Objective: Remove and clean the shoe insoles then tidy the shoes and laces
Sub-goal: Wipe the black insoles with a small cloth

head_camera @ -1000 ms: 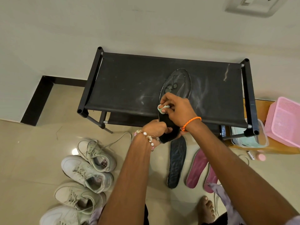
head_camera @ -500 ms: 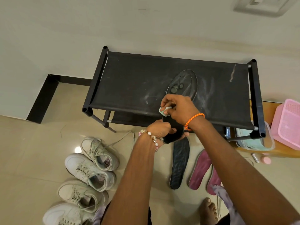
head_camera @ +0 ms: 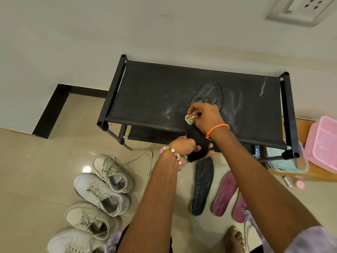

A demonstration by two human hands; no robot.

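A black insole (head_camera: pixel 209 95) lies lengthwise on the black fabric top of a shoe rack (head_camera: pixel 155 95), its heel end hanging over the front edge. My left hand (head_camera: pixel 186 147) grips that heel end. My right hand (head_camera: pixel 204 117) holds a small pale green cloth (head_camera: pixel 190 119) pressed on the middle of the insole. A second black insole (head_camera: pixel 203 187) lies on the floor below, with two maroon insoles (head_camera: pixel 226 194) to its right. Several white sneakers (head_camera: pixel 102 194) stand in a row on the floor at the left, one with a loose lace (head_camera: pixel 144 159).
A pink basket (head_camera: pixel 322 143) and a clear tub (head_camera: pixel 284 161) holding green cloth sit on a low wooden stand right of the rack. A small pink bottle (head_camera: pixel 299 184) lies near them. My bare foot (head_camera: pixel 235 240) is on the tiled floor at the bottom.
My right hand with the cloth has shifted slightly along the insole. My left hand keeps its grip on the heel end. The camera has tilted a little.
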